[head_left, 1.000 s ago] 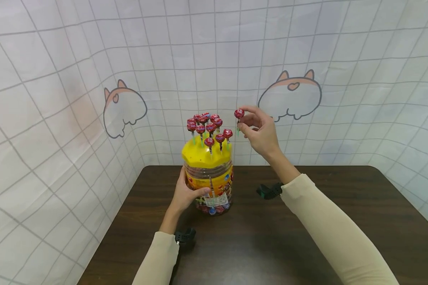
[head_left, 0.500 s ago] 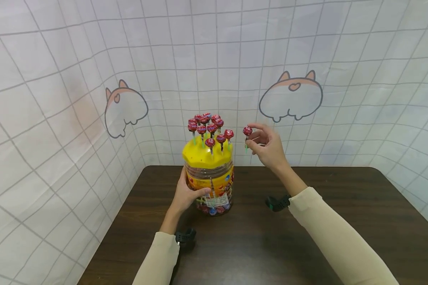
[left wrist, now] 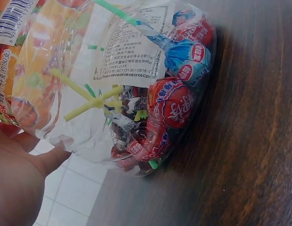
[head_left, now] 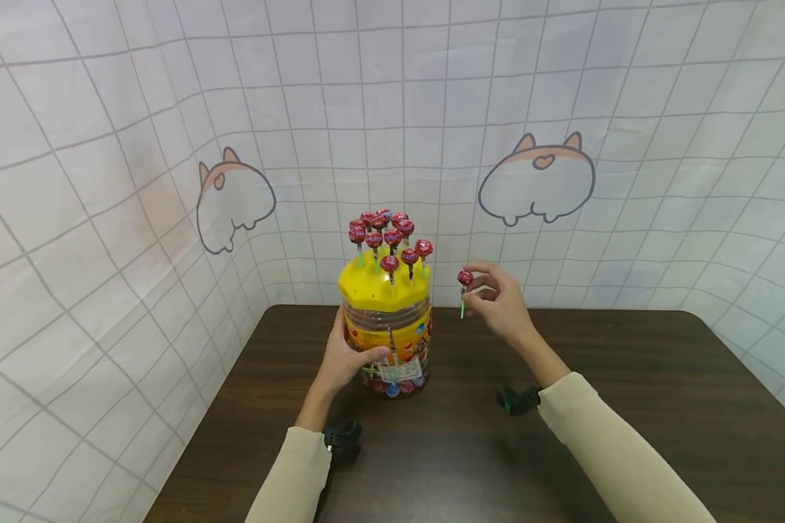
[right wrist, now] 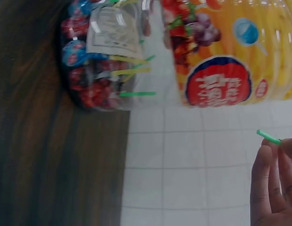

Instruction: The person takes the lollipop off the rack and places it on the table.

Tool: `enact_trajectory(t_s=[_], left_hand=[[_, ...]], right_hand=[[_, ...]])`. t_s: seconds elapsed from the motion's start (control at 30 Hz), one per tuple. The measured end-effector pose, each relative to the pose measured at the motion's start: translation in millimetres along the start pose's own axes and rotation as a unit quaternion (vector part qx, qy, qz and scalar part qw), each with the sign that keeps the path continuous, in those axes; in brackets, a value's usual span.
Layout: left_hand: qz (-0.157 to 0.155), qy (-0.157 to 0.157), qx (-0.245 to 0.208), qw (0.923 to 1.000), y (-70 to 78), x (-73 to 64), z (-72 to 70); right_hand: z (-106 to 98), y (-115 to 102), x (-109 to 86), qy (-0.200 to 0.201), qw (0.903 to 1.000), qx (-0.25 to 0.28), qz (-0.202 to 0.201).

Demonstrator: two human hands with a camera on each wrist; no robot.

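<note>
A clear plastic jar (head_left: 392,341) with a yellow lid (head_left: 381,288) and an orange label stands upright on the table. Several red-wrapped lollipops (head_left: 389,263) stick up out of the lid. My left hand (head_left: 341,359) grips the jar's left side, thumb across the front; its other fingers are mostly hidden behind. Right of the jar and apart from it, my right hand (head_left: 500,305) pinches one red lollipop (head_left: 464,277), its green stick (right wrist: 268,137) pointing down. More wrapped lollipops, red (left wrist: 172,103) and blue (left wrist: 188,61), lie in the bottom of the jar.
The dark brown wooden table (head_left: 602,407) extends on both sides of the jar. Behind and to the left hangs a white gridded curtain (head_left: 366,109) with cartoon animal prints. A black wrist strap (head_left: 343,434) sits near each sleeve.
My right hand has moved down and somewhat to the right with the lollipop, away from the lid. The left hand keeps its hold on the jar, which stays in place.
</note>
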State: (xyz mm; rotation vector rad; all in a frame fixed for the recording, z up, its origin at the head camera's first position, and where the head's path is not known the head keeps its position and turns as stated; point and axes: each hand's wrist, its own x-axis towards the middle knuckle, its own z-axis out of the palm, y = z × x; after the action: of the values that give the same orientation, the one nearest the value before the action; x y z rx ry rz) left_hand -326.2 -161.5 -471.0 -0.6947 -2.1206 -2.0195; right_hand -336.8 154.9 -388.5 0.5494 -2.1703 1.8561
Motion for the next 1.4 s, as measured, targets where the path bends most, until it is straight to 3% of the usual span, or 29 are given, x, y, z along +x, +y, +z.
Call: enact_trajectory(t_s=[0.57,0.87,1.07,1.4], left_hand=[[-0.007,0.009,0.004,0.9999,-0.1,-1.2,0.2],[-0.002,0.012,0.015,0.9998,1.9,-1.7,2.2],[-0.002,0.012,0.017,0.9998,2.4,-1.9,2.4],[-0.001,0.006,0.01,0.9999,0.8,-0.5,2.4]], right_hand=[[-6,55,-15.1,-0.023,0.9974,-0.005,0.069],[-7,81,-19.6,-0.041,0.9893,-0.034,0.136],[-3,93,-21.1,-0.064,0.9848,-0.07,0.146],[6,104,-17.4,-0.072,0.9817,-0.078,0.158]])
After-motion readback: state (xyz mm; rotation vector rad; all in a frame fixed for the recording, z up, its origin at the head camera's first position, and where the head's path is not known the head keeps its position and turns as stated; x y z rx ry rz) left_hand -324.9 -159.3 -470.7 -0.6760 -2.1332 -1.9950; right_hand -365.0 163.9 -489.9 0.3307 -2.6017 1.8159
